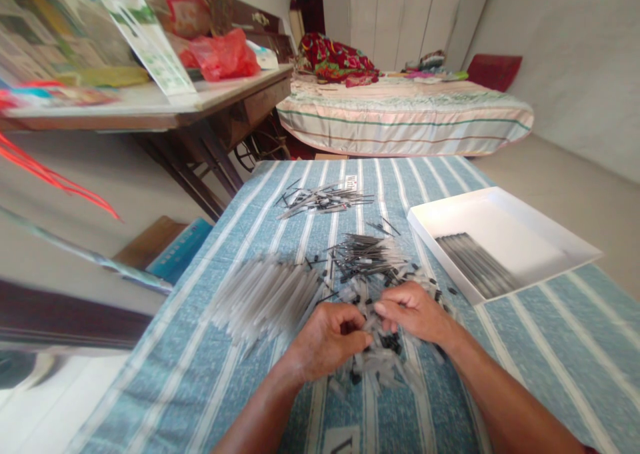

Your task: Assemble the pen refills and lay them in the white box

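Plastic bits (383, 367), some clear and some black, lie in a messy pile on a blue striped cloth (200, 354), under and around both hands. The left hand (330, 341) has its thumb and fingers bent over the pile. The right hand (415, 313) is just beside it, with its fingers curled in. I cannot tell if either hand holds a bit. Long cloudy tubes (273, 294) lie side by side to the left of the pile. Thin dark sticks (365, 254) lie just past it, and more thin sticks (327, 201) lie farther off. On the right, a white box (530, 234) has gray tubes (475, 264) in it.
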Tool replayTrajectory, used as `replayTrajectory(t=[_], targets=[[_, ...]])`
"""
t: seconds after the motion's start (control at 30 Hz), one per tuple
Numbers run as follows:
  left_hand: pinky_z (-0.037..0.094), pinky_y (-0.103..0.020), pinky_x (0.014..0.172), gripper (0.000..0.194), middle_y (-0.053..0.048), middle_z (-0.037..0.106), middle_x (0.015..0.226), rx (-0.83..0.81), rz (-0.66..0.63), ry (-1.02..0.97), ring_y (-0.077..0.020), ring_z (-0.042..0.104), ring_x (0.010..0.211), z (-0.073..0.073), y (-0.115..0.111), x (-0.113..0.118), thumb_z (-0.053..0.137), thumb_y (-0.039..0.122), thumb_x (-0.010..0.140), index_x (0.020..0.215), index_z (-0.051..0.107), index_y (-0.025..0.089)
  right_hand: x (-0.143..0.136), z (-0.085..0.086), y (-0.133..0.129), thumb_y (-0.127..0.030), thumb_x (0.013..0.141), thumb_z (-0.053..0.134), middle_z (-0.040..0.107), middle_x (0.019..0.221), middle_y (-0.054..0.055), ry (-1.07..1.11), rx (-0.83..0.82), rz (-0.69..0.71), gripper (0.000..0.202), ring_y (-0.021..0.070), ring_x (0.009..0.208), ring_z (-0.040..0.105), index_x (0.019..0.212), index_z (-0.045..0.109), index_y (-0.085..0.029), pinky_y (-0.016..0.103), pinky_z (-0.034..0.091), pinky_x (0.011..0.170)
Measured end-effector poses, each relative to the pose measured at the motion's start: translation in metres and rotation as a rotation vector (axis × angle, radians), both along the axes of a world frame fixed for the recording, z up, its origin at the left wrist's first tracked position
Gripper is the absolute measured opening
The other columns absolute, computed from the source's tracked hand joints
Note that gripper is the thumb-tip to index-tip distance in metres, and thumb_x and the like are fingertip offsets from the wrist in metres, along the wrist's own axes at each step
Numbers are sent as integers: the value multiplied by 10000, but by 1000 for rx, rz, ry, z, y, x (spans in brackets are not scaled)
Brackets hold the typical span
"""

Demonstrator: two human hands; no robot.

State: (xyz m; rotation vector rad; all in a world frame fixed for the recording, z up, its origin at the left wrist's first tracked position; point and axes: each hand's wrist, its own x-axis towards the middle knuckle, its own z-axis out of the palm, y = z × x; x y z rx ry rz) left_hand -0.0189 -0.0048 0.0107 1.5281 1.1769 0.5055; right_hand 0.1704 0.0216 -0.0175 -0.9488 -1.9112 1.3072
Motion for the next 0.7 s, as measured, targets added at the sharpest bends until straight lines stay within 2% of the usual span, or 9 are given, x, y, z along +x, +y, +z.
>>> replayTrajectory(t=[0.13,0.2,0.33,0.47,0.6,0.7], targets=[[250,-193,443,163,61,377,492,-3,2,15,-70,339,483,0,0,0,584,232,655,545,515,134,0,0,0,-405,818,532,608,548,-14,22,-11,3,278,95,483,553,733,620,-155,183,425,485],[252,-193,443,158,60,378,493,11,-3,23,-70,339,484,0,0,0,583,222,654,543,511,135,-1,-1,-1,-391,819,533,596,523,-14,-1,-3,11,294,93,462,542,661,602,-153,187,419,482],[258,-185,432,148,56,389,495,43,-17,38,-72,349,485,-3,0,0,582,214,658,548,523,134,-3,-4,-2,-432,857,450,524,414,-26,-69,-29,-40,458,79,375,471,496,517,-157,179,353,407],[262,-183,435,145,56,386,499,61,-19,52,-72,350,487,-3,0,-1,578,218,666,558,529,136,-3,-3,-3,-438,808,531,562,486,-32,-13,-67,-14,344,84,428,500,615,576,-157,177,372,433],[258,-184,435,136,56,395,499,69,-34,64,-72,352,486,-2,-1,0,584,206,657,553,536,132,-2,-3,-2,-445,841,471,516,413,-31,-35,-70,3,449,68,367,454,498,518,-158,168,345,397],[257,-185,434,124,54,400,498,63,-21,61,-75,357,486,-2,-1,1,577,198,661,563,544,130,-1,-3,-1,-448,825,496,544,460,-33,-17,-90,-6,387,78,408,488,577,560,-159,173,370,421]])
